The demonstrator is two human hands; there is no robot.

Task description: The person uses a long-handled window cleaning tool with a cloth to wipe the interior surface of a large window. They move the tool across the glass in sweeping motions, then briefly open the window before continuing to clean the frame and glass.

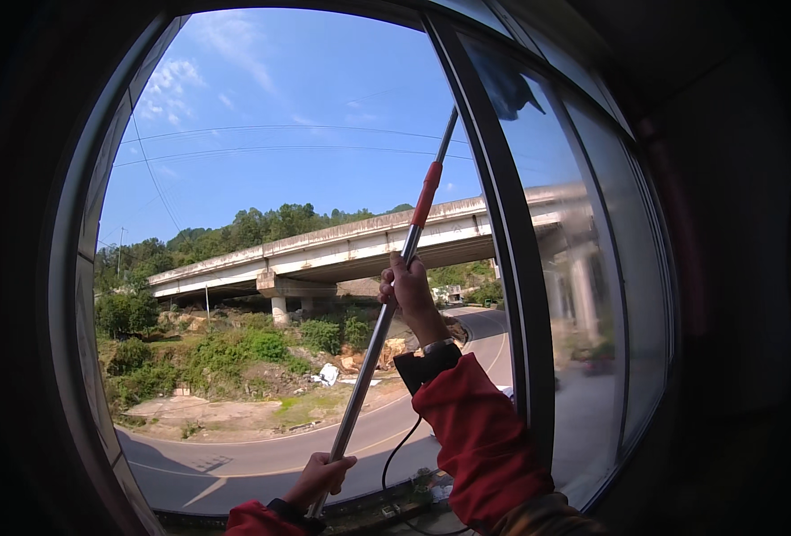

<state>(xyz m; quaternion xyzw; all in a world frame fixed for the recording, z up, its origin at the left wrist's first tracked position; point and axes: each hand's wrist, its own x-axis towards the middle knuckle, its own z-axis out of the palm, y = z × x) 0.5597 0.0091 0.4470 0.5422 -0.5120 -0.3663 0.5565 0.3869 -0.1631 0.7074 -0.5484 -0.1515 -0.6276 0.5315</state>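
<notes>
Both my hands grip a metal telescopic pole point(366, 375) that slants up to the right through the open window. My left hand point(320, 477) is closed around its lower part, near the bottom of the opening. Higher up, my right hand point(409, 291) holds the shaft below a red sleeve point(427, 194) on the pole. The pole's upper end passes behind the dark window frame upright point(493, 201). A dark cloth-like head point(508, 90) shows through the pane, high on its outer side; its join to the pole is hidden.
The sliding window pane point(590, 268) is hazy in its lower part. A black cable point(399, 450) hangs by my right sleeve, over the sill area with plants point(423, 484). Outside lie a curving road point(261, 469) far below and a concrete overpass point(328, 234).
</notes>
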